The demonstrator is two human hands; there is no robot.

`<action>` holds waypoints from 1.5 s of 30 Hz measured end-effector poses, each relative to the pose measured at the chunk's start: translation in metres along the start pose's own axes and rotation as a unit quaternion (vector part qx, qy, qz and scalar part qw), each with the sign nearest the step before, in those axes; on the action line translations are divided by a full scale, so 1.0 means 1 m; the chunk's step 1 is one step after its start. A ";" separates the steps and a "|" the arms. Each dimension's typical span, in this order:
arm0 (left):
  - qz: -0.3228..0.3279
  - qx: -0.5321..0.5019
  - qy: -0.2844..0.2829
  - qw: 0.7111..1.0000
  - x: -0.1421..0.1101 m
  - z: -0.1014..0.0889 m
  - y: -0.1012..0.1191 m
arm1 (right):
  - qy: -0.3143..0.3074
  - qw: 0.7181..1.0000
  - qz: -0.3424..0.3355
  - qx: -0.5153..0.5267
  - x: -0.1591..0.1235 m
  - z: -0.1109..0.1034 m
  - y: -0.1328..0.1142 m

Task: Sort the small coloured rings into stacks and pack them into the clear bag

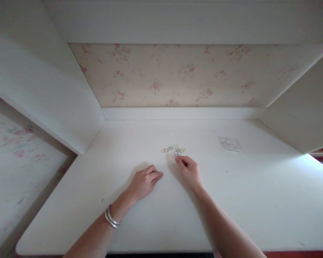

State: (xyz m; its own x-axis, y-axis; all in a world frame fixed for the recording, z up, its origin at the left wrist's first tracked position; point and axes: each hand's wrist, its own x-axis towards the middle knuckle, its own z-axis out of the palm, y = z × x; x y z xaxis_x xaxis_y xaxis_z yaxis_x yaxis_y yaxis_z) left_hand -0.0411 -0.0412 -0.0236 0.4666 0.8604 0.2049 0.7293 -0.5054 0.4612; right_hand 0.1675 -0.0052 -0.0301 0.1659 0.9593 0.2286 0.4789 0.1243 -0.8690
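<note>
Several small coloured rings point(174, 149), like tiny elastic bands, lie in a loose cluster on the white desk point(244, 200). My right hand point(188, 170) rests just below the cluster, fingers curled and thumb and forefinger pinched together at the nearest ring; what they pinch is too small to make out. My left hand point(145, 181) lies on the desk to the left, fingers loosely curled under and pointing right, holding nothing visible. Silver bangles point(111, 218) circle my left wrist.
A small clear plastic bag point(229, 143) lies flat on the desk to the right. White side panels and a shelf above box in the desk; floral wallpaper point(177, 77) covers the back. Bright light falls on the right edge.
</note>
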 end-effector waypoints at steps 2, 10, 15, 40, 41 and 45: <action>0.002 0.004 -0.004 1.000 0.000 -0.001 0.000 | -0.005 1.000 -0.010 -0.019 -0.001 0.000 0.000; 0.003 0.027 -0.021 0.999 0.000 -0.002 0.002 | -0.058 0.966 -0.102 -0.231 0.005 0.008 -0.008; 0.003 0.020 -0.016 1.000 -0.001 -0.001 0.001 | -0.106 0.932 -0.131 -0.321 0.026 0.017 -0.019; -0.066 -0.133 0.022 0.989 0.004 -0.008 -0.004 | -0.111 0.950 -0.230 -0.178 -0.027 0.000 -0.010; -0.074 -0.154 0.032 0.985 0.005 -0.008 -0.006 | -0.121 0.947 -0.236 -0.180 -0.031 0.000 -0.010; -0.110 -0.223 0.052 0.967 0.009 -0.010 -0.014 | -0.155 0.922 -0.282 -0.216 -0.036 0.001 -0.012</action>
State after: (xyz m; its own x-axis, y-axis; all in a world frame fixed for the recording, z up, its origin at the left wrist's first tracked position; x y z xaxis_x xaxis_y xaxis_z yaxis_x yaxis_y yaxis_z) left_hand -0.0516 -0.0257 -0.0196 0.2558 0.9573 0.1349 0.5063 -0.2515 0.8249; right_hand 0.1543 -0.0411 -0.0283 -0.4368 0.8079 0.3955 0.7236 0.5768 -0.3791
